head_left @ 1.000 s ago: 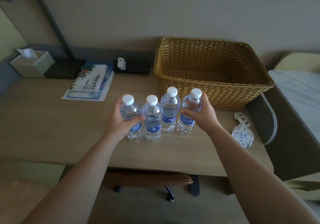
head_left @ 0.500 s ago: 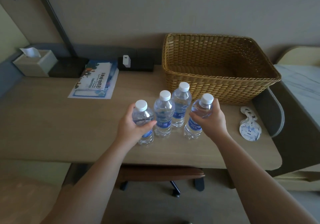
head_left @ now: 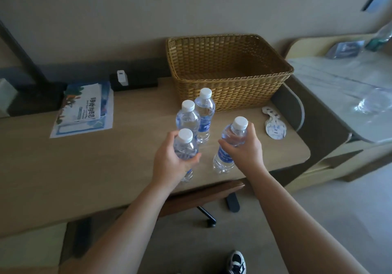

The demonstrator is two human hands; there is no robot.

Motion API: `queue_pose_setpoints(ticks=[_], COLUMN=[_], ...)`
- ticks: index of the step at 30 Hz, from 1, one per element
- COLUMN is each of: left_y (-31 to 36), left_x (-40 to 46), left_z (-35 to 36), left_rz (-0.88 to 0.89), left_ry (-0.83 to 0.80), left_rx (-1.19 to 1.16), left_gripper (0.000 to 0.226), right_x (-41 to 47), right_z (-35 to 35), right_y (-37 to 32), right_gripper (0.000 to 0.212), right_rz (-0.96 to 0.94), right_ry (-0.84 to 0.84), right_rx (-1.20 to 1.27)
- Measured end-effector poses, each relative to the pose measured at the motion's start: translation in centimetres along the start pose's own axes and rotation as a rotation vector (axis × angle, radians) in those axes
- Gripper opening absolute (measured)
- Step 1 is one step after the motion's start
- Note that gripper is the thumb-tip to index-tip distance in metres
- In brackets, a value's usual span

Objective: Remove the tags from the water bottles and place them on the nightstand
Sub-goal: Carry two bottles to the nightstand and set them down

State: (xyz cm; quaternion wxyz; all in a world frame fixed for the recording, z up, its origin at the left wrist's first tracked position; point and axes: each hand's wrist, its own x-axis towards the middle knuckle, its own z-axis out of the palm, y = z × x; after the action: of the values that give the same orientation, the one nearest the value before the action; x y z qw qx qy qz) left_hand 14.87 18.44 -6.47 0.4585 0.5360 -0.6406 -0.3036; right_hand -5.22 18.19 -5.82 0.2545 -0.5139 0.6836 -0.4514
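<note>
Wooden desk (head_left: pixel 106 167) is seen from above. One bottle (head_left: pixel 185 150) is gripped by the left hand (head_left: pixel 169 163), another bottle (head_left: pixel 228 146) by the right hand (head_left: pixel 246 148), fingers curled round each. Clear water is seen inside them. Two more bottles (head_left: pixel 199 116) are stood behind, close together. Tags (head_left: pixel 273 125) are laid flat beside them. Farther back, a basket (head_left: pixel 229 70) is set. Nightstand (head_left: pixel 343 87) is seen at the right.
</note>
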Motion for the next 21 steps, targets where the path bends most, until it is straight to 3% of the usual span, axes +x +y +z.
queue_pose_setpoints(ticks=[5,10,21], left_y=[2.3,6.5,17.8], left_x=[0.1,0.6,-5.9], left_z=[2.6,7.8,28.1], left_rz=[0.062,0.181,0.382], left_ry=[-0.129,-0.269,-0.696], left_rx=[-0.074,-0.097,-0.225], left_gripper=[0.056,0.054,0.054], right_x=[-1.6,-3.7,-13.5], right_z=[-3.8,-10.3,-29.5], right_y=[0.3,1.1,9.6], right_gripper=[0.062,0.06,0.064], right_rz=[0.088,0.129,0.302], right_ry=[0.139,0.337,0.773], right_rx=[0.055,0.066,0.088])
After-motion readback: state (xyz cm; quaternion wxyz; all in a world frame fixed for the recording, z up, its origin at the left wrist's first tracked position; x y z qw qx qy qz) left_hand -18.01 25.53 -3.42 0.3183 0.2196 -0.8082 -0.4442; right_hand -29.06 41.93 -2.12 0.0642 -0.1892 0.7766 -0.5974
